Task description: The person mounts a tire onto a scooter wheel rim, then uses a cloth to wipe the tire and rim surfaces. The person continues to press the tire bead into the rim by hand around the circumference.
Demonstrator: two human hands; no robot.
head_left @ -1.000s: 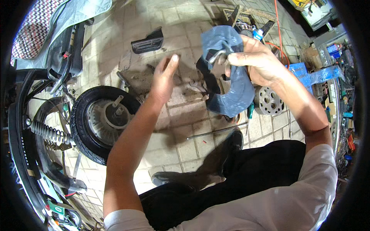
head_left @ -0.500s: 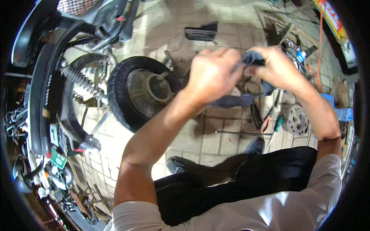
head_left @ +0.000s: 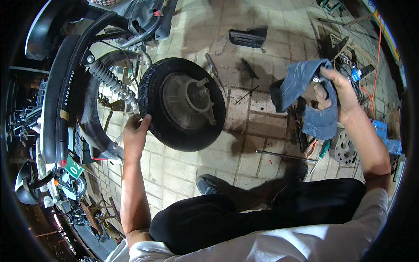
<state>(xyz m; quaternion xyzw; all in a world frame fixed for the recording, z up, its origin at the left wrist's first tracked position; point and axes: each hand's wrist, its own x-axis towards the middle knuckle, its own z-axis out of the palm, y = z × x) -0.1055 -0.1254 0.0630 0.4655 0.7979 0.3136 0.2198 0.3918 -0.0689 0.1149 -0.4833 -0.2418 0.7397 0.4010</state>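
Note:
A wheel with a black tyre point(head_left: 153, 133) and metal hub point(head_left: 183, 113) lies on the paving, left of centre. My left hand point(head_left: 136, 133) grips the tyre's left edge, thumb against the rubber. On the right, my right hand point(head_left: 342, 89) holds a deflated grey-blue rubber inner tube point(head_left: 318, 120), folded in loops, with fingers closed round it near a metal valve stem point(head_left: 316, 81). Part of those fingers is hidden by the rubber.
A scooter with black rail point(head_left: 59, 96), coil shock point(head_left: 111, 83) and curved mudguard point(head_left: 94, 126) fills the left. A black plastic part point(head_left: 248, 37), long bar point(head_left: 283, 155), screwdriver point(head_left: 324, 149), perforated metal cylinder point(head_left: 345, 148), toolbox items point(head_left: 362, 73) and orange cable point(head_left: 375, 94) lie about.
My left hand moved from the tube down-left onto the tyre. My right hand carried the tube rightward since the half-second-old view. The camera's view has shifted, so the surroundings sit farther right.

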